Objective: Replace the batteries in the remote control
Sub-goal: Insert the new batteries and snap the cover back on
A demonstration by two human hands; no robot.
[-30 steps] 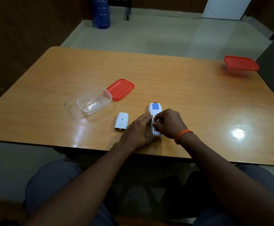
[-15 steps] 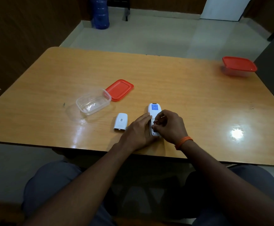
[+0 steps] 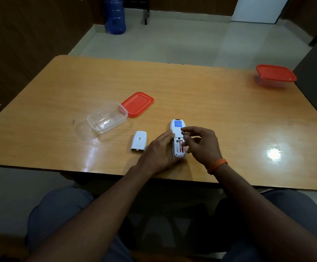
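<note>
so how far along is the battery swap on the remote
Done: the battery cover is off and lies on the table left of the remote. In hand: the left hand steadies the remote, whose open bay shows one reddish battery; the right hand hovers over it, and whether it holds anything cannot be told. Left: finishing the batteries and refitting the cover.

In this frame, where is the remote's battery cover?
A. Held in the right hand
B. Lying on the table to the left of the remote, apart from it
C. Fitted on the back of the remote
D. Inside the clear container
B. The white battery cover lies flat on the table, left of the remote, whose open compartment shows a battery.
</note>
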